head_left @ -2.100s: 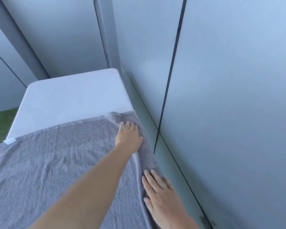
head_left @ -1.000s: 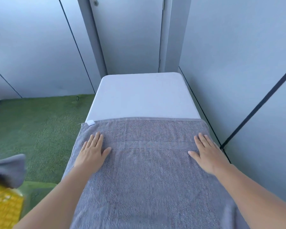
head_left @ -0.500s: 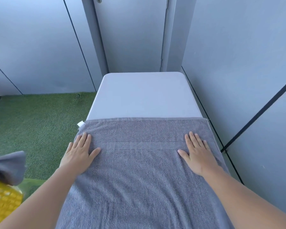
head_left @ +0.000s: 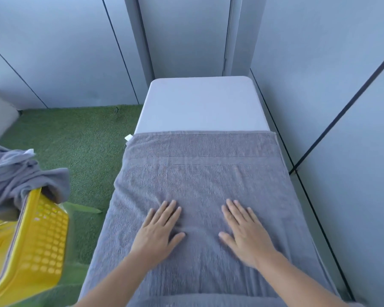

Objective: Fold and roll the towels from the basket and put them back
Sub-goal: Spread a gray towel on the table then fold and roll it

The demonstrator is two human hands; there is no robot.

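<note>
Left hand (head_left: 157, 233) and right hand (head_left: 246, 235) lie flat on white-labelled towel (head_left: 204, 173).

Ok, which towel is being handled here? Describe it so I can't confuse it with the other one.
Start at the white table along the right wall. The towel lies spread flat over its near end, under the left hand and right hand. Unlike the crumpled towel in the yellow basket, it is smooth, with a white tag at its far left corner.

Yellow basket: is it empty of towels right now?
No, a crumpled grey towel spills over the rim of the yellow basket.
</note>
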